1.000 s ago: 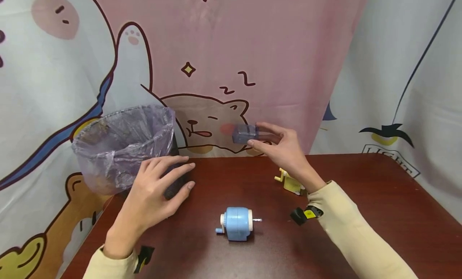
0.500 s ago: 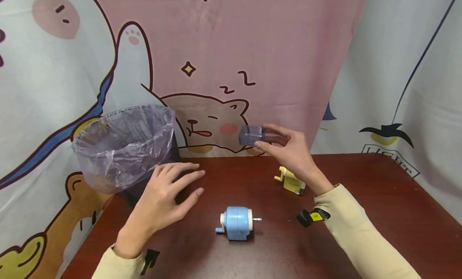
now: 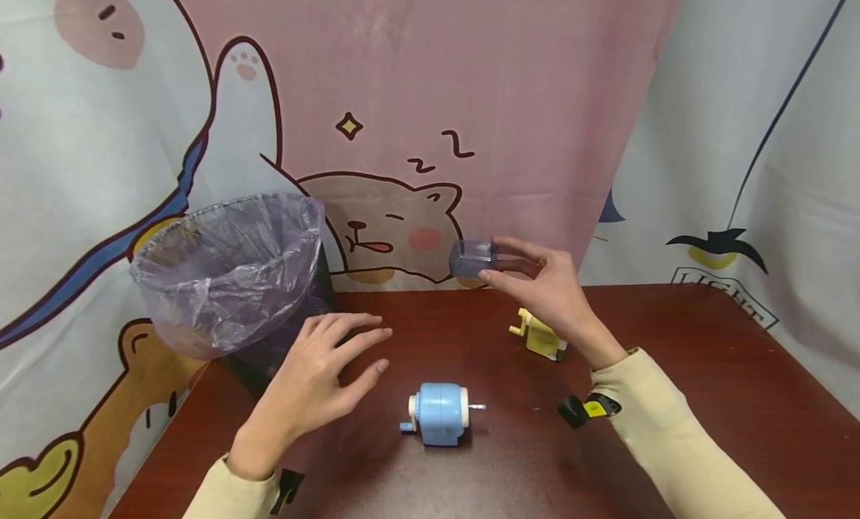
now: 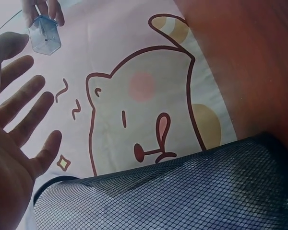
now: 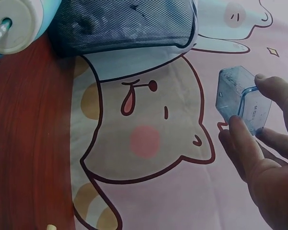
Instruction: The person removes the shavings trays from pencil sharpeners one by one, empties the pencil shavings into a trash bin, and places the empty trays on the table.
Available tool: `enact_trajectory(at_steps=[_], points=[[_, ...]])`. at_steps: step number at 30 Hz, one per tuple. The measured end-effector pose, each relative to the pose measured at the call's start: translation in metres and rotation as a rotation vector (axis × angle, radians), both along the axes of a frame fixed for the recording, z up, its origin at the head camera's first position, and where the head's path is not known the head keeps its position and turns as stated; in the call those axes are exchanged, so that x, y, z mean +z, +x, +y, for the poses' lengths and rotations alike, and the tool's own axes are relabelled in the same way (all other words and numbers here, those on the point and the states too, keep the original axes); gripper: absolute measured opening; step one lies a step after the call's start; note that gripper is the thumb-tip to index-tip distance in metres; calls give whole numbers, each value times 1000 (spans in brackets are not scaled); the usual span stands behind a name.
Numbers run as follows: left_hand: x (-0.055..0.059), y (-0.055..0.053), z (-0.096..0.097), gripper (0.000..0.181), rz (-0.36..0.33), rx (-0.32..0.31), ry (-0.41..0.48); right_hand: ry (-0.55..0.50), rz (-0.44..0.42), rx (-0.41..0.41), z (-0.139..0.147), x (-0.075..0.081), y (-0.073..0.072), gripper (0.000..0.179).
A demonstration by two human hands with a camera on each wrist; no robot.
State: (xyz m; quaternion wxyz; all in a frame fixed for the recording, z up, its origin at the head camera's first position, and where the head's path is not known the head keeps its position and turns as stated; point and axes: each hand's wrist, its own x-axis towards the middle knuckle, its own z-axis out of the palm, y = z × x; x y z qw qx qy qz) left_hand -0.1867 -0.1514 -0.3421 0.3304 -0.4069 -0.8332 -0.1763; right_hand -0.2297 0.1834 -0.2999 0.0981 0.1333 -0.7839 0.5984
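Observation:
My right hand (image 3: 547, 287) pinches a small see-through bluish plastic shavings box (image 3: 470, 259) between thumb and fingers, held up above the back of the table. The right wrist view shows the box (image 5: 242, 99) tilted, with its clear walls facing the camera. Fingers spread and holding nothing, my left hand (image 3: 316, 377) hovers in front of the trash bin. Between the hands, a light blue hand-crank pencil sharpener (image 3: 440, 414) stands on the table, its crank to the left and a thin metal cutter sticking out to the right.
A black mesh trash bin (image 3: 295, 340) with a purple plastic liner (image 3: 222, 310) stands at the back left of the brown table (image 3: 672, 399). Behind my right wrist sits a small yellow crank sharpener (image 3: 540, 338). A printed cloth (image 3: 537, 116) hangs along the back.
My right hand has moved a little to the right with the shavings box. My left hand has drifted right and down, away from the bin. Both sharpeners stay where they were.

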Motion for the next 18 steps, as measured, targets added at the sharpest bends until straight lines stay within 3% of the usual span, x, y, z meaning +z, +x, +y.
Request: enact_trajectory(at_steps=[11, 18], points=[[-9, -1, 2, 35, 3, 3, -1, 68, 3, 15, 7, -9, 5, 61], [-12, -1, 2, 37, -16, 17, -18, 137, 10, -30, 11, -16, 10, 61]])
